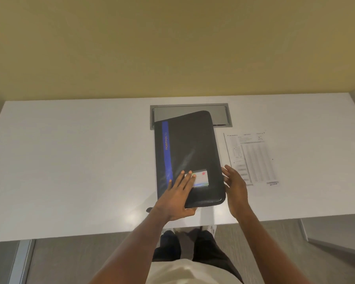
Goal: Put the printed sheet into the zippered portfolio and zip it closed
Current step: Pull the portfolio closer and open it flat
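Note:
A black zippered portfolio [190,152] with a blue stripe and a small label card lies closed on the white table [70,160], slightly tilted. My left hand [178,193] rests on its near left corner, fingers spread on the cover and thumb under the near edge. Against the portfolio's right edge sits my right hand [235,187], fingers apart and holding nothing. The printed sheet [251,158] lies flat on the table just right of the portfolio, partly behind my right hand.
A grey metal cable hatch [219,115] is set into the table behind the portfolio, which partly covers it. A yellow wall rises behind the table. The table's near edge is close to my body; grey floor and table legs show below.

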Motion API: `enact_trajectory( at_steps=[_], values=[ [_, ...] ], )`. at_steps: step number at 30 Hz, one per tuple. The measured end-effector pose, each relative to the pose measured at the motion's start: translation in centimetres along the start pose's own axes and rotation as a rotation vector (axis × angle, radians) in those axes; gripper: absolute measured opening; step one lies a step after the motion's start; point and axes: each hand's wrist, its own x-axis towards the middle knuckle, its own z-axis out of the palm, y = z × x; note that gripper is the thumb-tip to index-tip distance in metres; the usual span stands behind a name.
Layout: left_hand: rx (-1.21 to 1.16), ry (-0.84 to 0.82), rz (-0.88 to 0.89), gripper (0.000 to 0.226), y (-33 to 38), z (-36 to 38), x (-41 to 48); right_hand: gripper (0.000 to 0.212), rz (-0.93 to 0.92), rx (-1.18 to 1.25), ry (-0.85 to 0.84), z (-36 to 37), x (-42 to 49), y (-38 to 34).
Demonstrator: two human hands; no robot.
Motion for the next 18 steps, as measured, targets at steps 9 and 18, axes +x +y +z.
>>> enact_trajectory(
  at_steps=[9, 18],
  values=[
    [-0.123, 0.349, -0.107, 0.075, 0.7, -2.1, -0.6, 0.031, -0.259, -0.425, 0.057, 3.9, -2.0, -3.9],
    [-0.665, 0.615, -0.186, 0.07, 0.8, -17.4, 0.8, 0.038, -0.552, -0.39, -0.09, 11.4, -8.4, -5.1]
  ],
)
